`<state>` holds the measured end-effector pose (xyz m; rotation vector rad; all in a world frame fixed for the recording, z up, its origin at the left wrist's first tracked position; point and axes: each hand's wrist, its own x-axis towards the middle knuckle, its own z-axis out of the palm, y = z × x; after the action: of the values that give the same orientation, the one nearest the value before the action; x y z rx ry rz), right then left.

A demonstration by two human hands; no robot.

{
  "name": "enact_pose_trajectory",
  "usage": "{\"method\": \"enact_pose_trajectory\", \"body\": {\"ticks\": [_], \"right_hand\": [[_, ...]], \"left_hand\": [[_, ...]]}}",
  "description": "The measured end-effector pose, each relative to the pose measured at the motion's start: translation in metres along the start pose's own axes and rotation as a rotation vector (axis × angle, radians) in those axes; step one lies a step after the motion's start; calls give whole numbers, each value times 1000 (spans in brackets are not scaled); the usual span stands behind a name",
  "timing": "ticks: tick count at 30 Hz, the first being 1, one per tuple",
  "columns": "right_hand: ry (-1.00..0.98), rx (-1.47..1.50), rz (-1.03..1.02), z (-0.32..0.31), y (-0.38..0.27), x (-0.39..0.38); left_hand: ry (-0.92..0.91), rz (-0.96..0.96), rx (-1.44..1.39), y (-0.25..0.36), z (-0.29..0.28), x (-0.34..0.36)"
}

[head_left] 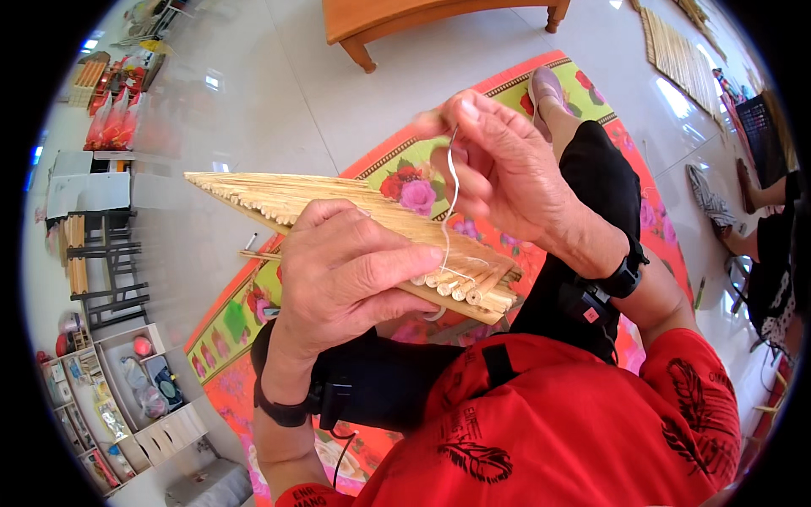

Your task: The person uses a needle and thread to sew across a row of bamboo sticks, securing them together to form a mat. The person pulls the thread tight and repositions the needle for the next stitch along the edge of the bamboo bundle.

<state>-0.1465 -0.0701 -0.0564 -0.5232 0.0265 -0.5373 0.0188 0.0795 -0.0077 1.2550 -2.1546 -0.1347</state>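
Observation:
A mat of pale yellow reed stalks (pixel 405 211), laid side by side, rests slanted above my lap, its cut round ends toward my body. My left hand (pixel 342 275) is closed around its near edge, thumb on top by the stalk ends. A flat strip (pixel 460 309) runs along that edge under the stalks. My right hand (pixel 515 169) is raised above the mat, thumb and forefinger pinched on a white thread (pixel 456 190). The thread curves down to the stalk ends beside my left thumb. Whether a needle is between the fingertips, I cannot tell.
Beneath me lies a red and green floral floor mat (pixel 524 76). A wooden table (pixel 422 19) stands ahead. At the left are a compartment box (pixel 110 363) of small items and black folding racks (pixel 101 262). Another person's legs (pixel 764 203) and a slatted mat (pixel 680 59) show at the right.

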Motion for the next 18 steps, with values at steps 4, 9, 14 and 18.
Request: {"method": "enact_pose_trajectory", "body": {"ticks": [4, 9, 14, 18], "right_hand": [[-181, 273, 162, 0, -6, -4], [-21, 432, 55, 20, -8, 1], [105, 394, -13, -18, 6, 10], [-4, 252, 79, -23, -15, 8]], "left_hand": [[-54, -41, -1, 5, -2, 3], [-96, -108, -68, 11, -3, 0], [-84, -115, -81, 15, 0, 1], [-84, -105, -68, 18, -1, 4]]}}
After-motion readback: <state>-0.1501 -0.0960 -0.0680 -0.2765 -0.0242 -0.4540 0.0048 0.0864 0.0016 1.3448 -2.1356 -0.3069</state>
